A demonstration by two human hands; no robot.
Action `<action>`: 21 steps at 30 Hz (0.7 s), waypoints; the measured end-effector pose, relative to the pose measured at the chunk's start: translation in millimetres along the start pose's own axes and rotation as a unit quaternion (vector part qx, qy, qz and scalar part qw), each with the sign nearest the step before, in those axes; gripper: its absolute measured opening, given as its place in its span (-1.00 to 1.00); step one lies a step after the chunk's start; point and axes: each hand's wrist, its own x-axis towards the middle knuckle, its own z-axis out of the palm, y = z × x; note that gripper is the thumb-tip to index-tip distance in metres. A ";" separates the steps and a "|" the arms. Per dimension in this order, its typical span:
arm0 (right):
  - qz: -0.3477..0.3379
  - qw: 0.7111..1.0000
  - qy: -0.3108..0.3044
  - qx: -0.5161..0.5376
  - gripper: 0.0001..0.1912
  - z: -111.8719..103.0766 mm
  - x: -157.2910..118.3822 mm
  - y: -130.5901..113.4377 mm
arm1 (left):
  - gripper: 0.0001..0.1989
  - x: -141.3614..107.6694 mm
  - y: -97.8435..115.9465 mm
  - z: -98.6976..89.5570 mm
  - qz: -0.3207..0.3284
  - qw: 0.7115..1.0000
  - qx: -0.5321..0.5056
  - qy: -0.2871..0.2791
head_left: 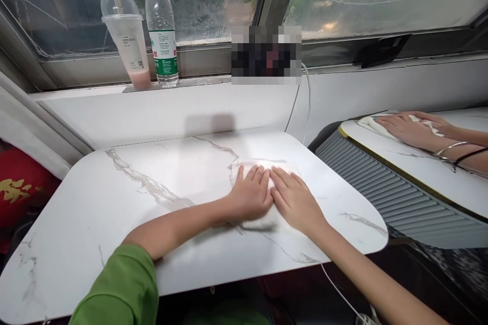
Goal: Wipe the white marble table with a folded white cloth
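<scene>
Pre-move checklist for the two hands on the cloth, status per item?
1. Left hand flat on the white cloth: ok.
2. Right hand flat on the cloth, beside the left: ok.
3. Cloth lies wholly on the marble table, away from its edges: ok.
4. Plastic cup and water bottle upright on the sill, off the table: ok.
5. White cable behind the table, apart from the cloth: ok.
6. Another person's hand stays on the neighbouring table: ok.
7. Cloth damp or dry: cannot tell.
</scene>
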 end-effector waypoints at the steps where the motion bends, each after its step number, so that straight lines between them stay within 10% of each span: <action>1: -0.006 1.000 0.003 0.004 -0.46 -4.7 -10.4 -9.4 | -0.43 -13.1 5.1 -0.9 0.004 1.000 0.004 0.001; 10: -0.031 0.999 -0.001 0.026 -0.46 -16.7 -30.5 -38.0 | -0.41 -52.6 16.6 -4.5 -0.001 1.000 -0.001 -0.003; 21: 0.038 0.996 -0.046 0.067 -0.49 16.8 110.6 -31.0 | -0.45 28.9 -81.3 -24.2 -0.085 0.996 -0.013 -0.001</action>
